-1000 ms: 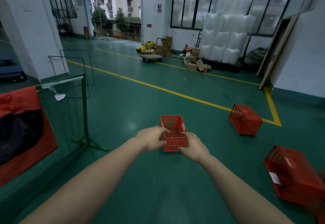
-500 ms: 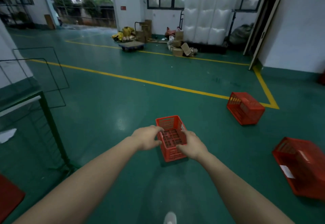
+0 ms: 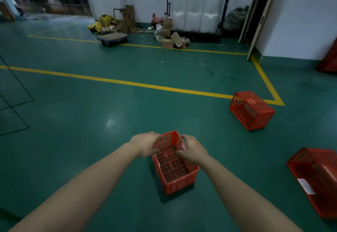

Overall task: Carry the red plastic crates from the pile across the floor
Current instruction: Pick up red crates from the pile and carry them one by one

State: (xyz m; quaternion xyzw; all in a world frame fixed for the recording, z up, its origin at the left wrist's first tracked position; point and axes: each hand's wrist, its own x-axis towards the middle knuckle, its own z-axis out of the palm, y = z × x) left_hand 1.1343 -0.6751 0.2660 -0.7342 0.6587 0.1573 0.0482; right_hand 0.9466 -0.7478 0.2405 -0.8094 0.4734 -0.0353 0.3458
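An empty red slatted plastic crate (image 3: 174, 169) hangs just above the green floor in front of me, open side up, with its shadow under it. My left hand (image 3: 145, 145) grips its far left rim and my right hand (image 3: 193, 150) grips its far right rim. A second red crate (image 3: 252, 110) lies tipped on its side at the corner of the yellow floor line. A third red crate (image 3: 318, 179) lies on its side at the right edge, partly cut off, with a white label on it.
Cardboard boxes (image 3: 171, 36) and a flat blue trolley (image 3: 113, 38) stand by the far wall, next to tall white wrapped bales (image 3: 197, 9). A thin wire frame (image 3: 12, 104) stands at the left edge. An open doorway (image 3: 259, 13) lies far right.
The view has swung right and tilted down; the green stand and red sheet on the left left the frame. The crate now sits lower and nearer to me, still in both hands.
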